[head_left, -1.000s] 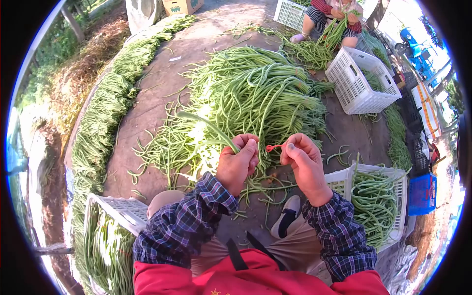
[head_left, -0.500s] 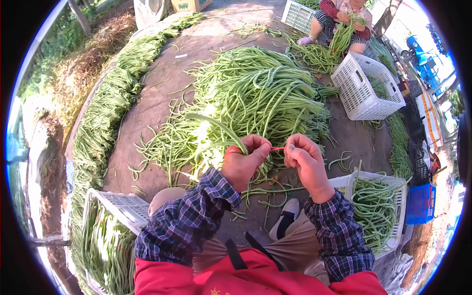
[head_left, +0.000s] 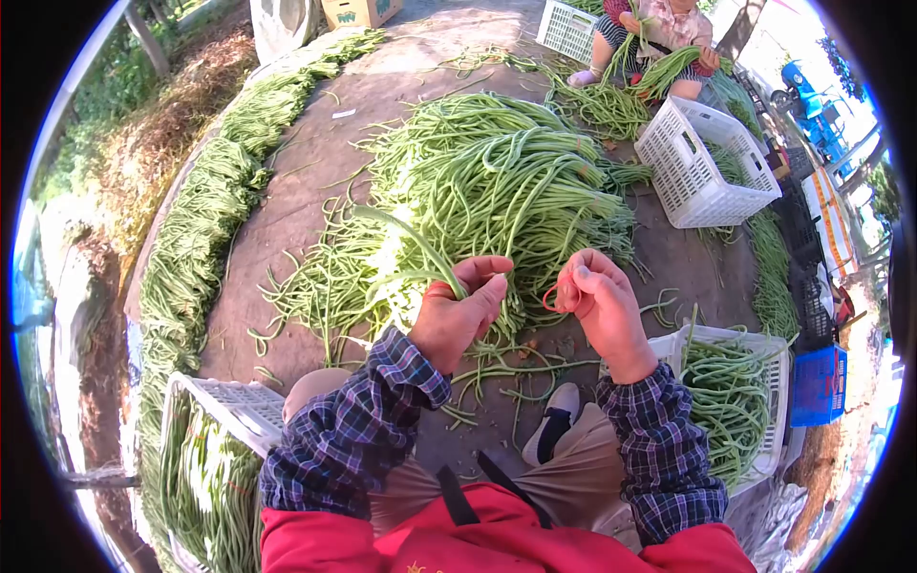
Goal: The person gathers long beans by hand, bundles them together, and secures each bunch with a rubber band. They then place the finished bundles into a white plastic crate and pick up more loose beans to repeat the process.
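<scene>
A few long green beans (head_left: 417,241) stick out of my left hand (head_left: 444,325), which is closed around them with the thumb and forefinger nearly meeting. Something red shows against the fingers of that hand, perhaps more bands. My right hand (head_left: 608,310) pinches a thin red rubber band (head_left: 550,298), which hangs as a slack loop at the fingertips. A gap separates the two hands. Both are over the near side of a big heap of long beans (head_left: 516,181) on the dark ground sheet (head_left: 296,205).
White crates with beans stand at my left (head_left: 234,406), my right (head_left: 778,420) and farther right (head_left: 712,181). A long row of beans (head_left: 196,229) runs along the left edge. Another person (head_left: 669,38) sits at the back right handling beans. A blue crate (head_left: 818,387) is at far right.
The red band was stretched between both hands; now it hangs only from my right hand, and the hands are farther apart. The person at the back has spread their hands.
</scene>
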The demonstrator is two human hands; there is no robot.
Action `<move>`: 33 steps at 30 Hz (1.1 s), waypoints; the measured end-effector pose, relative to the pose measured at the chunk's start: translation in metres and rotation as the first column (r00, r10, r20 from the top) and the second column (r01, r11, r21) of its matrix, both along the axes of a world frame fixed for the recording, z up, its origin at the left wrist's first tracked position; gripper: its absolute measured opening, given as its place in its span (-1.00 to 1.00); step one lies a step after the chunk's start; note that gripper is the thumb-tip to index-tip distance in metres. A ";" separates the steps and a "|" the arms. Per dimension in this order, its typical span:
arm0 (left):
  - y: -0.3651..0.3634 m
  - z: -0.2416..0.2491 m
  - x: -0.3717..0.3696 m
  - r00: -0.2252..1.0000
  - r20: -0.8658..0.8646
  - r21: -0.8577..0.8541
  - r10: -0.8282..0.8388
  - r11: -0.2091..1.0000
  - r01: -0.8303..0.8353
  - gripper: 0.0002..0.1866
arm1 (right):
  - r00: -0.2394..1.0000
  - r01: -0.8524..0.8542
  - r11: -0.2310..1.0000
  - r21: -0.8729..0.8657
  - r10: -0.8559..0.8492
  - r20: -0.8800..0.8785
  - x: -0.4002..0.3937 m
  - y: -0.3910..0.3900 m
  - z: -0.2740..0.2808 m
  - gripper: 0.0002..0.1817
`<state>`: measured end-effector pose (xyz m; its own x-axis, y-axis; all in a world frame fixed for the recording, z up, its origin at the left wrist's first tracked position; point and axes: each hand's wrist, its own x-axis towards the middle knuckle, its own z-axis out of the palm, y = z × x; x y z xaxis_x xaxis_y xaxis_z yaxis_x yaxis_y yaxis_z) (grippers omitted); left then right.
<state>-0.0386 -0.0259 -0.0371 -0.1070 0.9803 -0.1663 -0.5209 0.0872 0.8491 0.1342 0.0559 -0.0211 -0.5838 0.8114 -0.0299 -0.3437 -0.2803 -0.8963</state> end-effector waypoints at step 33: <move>-0.003 -0.006 0.017 0.964 -0.034 -0.117 -0.263 0.959 0.257 -0.82 | 0.825 -0.402 0.899 -0.176 0.272 -0.495 -0.004 -0.016 -0.010 -0.67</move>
